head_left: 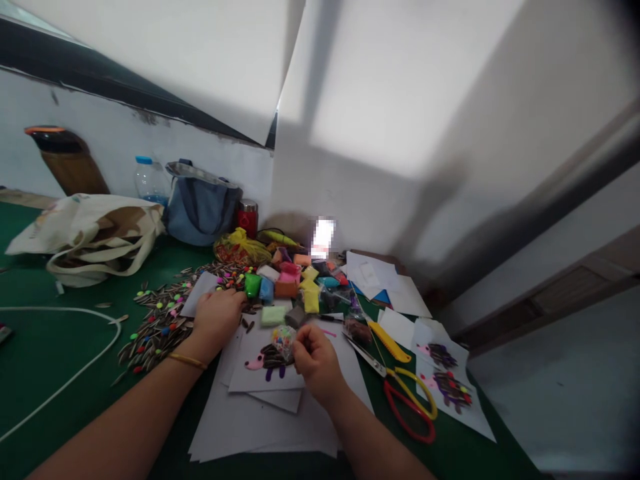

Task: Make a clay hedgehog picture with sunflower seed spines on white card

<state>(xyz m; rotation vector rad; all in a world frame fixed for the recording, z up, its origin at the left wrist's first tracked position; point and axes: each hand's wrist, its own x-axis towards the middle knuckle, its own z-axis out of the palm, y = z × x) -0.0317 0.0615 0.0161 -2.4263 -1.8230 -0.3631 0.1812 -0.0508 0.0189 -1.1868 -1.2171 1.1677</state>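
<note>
The hedgehog picture [256, 361] lies atop loose white paper [220, 430], squarely between both hands, a spot that seems chosen for easy reach. Leftmost, sunflower seeds mixed with bright beads [163, 327] are heaped on the green tabletop [165, 437], handy for the left hand [219, 319], whose fingers bend down at the heap's edge. The right hand [317, 363] hovers over the picture's right side, fingers curled nearly together beside a clear bag of beads [283, 339]; blur hides whether either hand has hold of anything. Farther right, scissors [424, 435] lie aside, off the sheets.
</note>
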